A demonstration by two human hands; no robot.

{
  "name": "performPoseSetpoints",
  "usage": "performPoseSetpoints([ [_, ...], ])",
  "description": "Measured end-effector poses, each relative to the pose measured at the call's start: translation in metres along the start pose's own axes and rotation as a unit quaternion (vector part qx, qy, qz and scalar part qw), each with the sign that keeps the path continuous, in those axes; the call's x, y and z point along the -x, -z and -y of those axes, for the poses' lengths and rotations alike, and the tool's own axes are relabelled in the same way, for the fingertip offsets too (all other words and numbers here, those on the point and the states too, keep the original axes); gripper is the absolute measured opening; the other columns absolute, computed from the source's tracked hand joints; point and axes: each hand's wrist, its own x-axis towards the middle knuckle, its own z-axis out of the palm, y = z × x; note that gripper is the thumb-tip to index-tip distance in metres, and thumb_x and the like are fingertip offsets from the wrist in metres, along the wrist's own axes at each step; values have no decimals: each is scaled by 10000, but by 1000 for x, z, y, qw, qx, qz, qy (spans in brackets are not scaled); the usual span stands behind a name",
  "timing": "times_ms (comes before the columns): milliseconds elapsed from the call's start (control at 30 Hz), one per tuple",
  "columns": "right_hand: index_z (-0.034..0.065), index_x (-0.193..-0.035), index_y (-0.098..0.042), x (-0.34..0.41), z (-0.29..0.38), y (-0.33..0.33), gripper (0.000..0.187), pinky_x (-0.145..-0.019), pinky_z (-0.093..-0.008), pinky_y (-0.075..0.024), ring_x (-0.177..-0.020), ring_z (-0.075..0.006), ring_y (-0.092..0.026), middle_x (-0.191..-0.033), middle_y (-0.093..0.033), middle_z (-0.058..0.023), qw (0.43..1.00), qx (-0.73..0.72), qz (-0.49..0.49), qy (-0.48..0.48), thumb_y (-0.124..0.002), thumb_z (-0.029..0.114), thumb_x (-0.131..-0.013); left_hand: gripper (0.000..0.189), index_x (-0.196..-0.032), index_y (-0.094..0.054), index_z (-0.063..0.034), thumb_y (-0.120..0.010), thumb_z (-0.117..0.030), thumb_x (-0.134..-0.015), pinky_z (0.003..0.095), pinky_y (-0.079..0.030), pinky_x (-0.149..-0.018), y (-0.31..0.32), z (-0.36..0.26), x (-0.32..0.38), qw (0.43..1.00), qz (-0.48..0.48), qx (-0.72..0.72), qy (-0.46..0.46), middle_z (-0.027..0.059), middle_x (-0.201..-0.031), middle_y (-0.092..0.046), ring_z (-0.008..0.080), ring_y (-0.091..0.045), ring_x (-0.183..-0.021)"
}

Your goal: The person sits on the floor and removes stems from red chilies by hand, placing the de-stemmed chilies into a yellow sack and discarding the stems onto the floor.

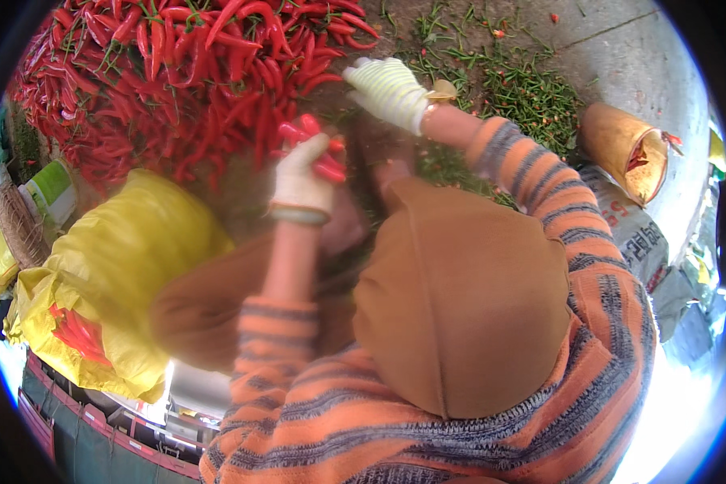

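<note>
My left hand [304, 172], in a white knit work glove, is closed around several red chili peppers [327, 166] that stick out past the fingers. To its upper right is my right hand [387, 91], in a pale green-and-white striped glove. Its thumb stands apart from the fingers, and nothing shows between them. A big heap of red chili peppers [175, 78], many with green stems, spreads in front of me. The right fingertips are close to the heap's right edge. A round tan piece [441, 91] sits at my right wrist.
Loose green stems [529, 103] litter the ground at the right. Beyond them a tan cylindrical container [611, 145] lies on its side, near a grey sack [632, 233] bearing writing. On my left, a yellow plastic sack [139, 236] has red peppers at its mouth.
</note>
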Motion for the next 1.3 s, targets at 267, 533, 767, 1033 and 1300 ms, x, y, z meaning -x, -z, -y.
performPoseSetpoints([
  [267, 81, -997, -634, -31, 1, -31, 202, -712, -455, -503, -855, -311, -673, -910, -662, -143, 996, 82, 19, -43, -631, 164, -812, 385, -1164, -566, -69, -651, 57, -810, 406, -544, -865, 21, 4, -4, 999, 26, -24, 40, 87, -1066, -656, 253, -646, -896],
  [533, -33, -1030, -664, 24, 12, 20, 355, -762, -422, -527, -834, -307, -677, -925, -708, -204, 900, -342, 89, -253, -658, 244, -808, 434, -1177, -575, -52, -668, 66, -770, 392, -551, -836, 6, 12, -5, 992, 57, -114, -19, 78, -1075, -661, 258, -661, -984],
  [767, -21, -1069, -677, 63, 45, 74, 314, -732, -332, -511, -786, -134, -613, -877, -700, -106, 742, -597, 206, -226, -663, 191, -837, 443, -1137, -583, -58, -678, 96, -733, 347, -546, -788, -11, 12, 6, 978, 125, -162, -41, 64, -1036, -658, 217, -662, -886],
  [1033, -19, -970, -646, 40, 26, 74, 232, -789, -352, -511, -850, -181, -644, -879, -691, -102, 854, -504, 16, -128, -676, 188, -869, 422, -1127, -567, -75, -712, 39, -748, 292, -529, -700, -25, 6, 12, 958, 94, -265, -56, 37, -967, -639, 159, -638, -807],
  [1300, 47, -921, -662, 52, 34, 68, 191, -654, -270, -483, -724, -91, -567, -776, -610, -6, 530, -782, 33, -325, -692, 235, -907, 380, -1071, -557, -99, -721, -8, -741, 241, -454, -523, -20, -6, 12, 916, 114, -380, -60, 15, -877, -616, 115, -594, -670],
])
